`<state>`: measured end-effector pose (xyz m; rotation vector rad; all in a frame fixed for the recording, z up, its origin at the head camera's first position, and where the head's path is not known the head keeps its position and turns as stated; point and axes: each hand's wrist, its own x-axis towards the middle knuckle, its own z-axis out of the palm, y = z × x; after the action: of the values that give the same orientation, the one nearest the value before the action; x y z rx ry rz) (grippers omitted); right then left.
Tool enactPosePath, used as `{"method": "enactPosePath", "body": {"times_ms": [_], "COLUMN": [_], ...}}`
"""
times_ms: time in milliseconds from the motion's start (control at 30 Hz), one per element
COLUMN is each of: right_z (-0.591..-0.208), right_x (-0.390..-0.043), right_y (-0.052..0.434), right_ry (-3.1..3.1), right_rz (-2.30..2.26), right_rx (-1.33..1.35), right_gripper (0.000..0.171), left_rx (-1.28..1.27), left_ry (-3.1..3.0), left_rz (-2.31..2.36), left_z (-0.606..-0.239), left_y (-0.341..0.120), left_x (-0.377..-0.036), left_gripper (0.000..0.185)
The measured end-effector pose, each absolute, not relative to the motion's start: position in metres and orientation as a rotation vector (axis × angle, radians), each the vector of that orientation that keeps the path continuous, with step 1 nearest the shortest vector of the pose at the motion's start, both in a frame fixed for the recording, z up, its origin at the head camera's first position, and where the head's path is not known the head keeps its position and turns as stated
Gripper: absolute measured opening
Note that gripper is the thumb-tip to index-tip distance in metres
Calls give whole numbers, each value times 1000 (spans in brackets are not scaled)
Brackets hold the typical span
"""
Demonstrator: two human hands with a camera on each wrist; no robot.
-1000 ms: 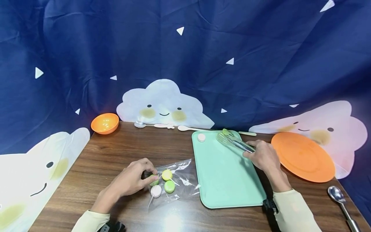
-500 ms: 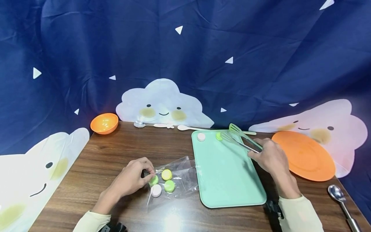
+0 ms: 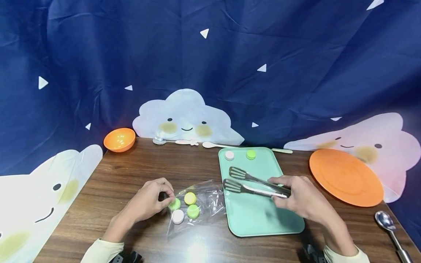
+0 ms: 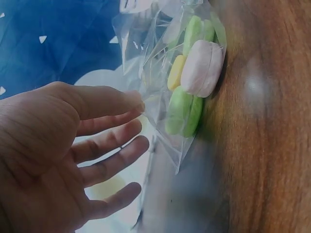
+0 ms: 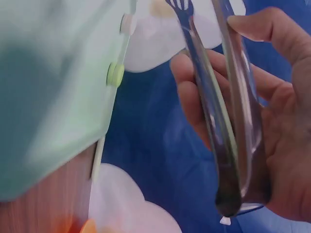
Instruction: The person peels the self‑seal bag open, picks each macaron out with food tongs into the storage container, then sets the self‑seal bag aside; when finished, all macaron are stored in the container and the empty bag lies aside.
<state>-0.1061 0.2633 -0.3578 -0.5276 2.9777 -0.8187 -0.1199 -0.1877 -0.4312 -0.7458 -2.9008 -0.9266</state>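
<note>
My left hand [image 3: 146, 202] pinches the corner of a clear plastic bag [image 3: 210, 202] between thumb and forefinger, its other fingers spread in the left wrist view. Inside the bag are a yellow macaron [image 3: 190, 198], a white one and two green ones; the white macaron [image 4: 201, 68] faces the left wrist camera. My right hand [image 3: 304, 195] grips metal tongs [image 3: 261, 191], whose slotted tips are parted with nothing between them, above the mint-green tray [image 3: 263, 221]. On the tray's far edge sit a white macaron [image 3: 229, 155] and a green macaron [image 3: 251, 154].
An orange bowl [image 3: 120, 140] stands at the back left, an orange plate [image 3: 345, 177] at the right. Spoons [image 3: 159, 141] and a pale handle [image 3: 282, 150] lie along the back edge. A metal scoop [image 3: 389, 228] is at the far right. A blue cloth [image 3: 210, 73] hangs behind.
The tongs parted from the green macaron, leaving it on the tray's far edge. My right hand then brought the tongs nearer and left, towards the bag. My left hand stayed at the bag.
</note>
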Motion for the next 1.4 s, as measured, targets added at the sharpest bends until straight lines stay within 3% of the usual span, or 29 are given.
{"method": "enactPosePath", "body": {"times_ms": [400, 900, 1167, 1400], "right_z": [-354, -340, -353, -373], "right_x": [-86, -76, -85, -95], "right_y": [259, 265, 245, 226], "right_ry": [2973, 3244, 3110, 2941], "right_rz": [-710, -600, -452, -587], "right_rx": [-706, -693, -745, -932], "right_gripper": [43, 45, 43, 42], "left_rx": [-756, -758, -754, -757], "left_ry": [-2893, -2896, -2898, -2908], "left_rz": [-931, -922, -943, -951], "left_z": [-430, -428, -429, -431], "left_y": [-184, -185, -185, -183], "left_x": [-121, -120, -120, -118], "left_gripper": [16, 16, 16, 15]}}
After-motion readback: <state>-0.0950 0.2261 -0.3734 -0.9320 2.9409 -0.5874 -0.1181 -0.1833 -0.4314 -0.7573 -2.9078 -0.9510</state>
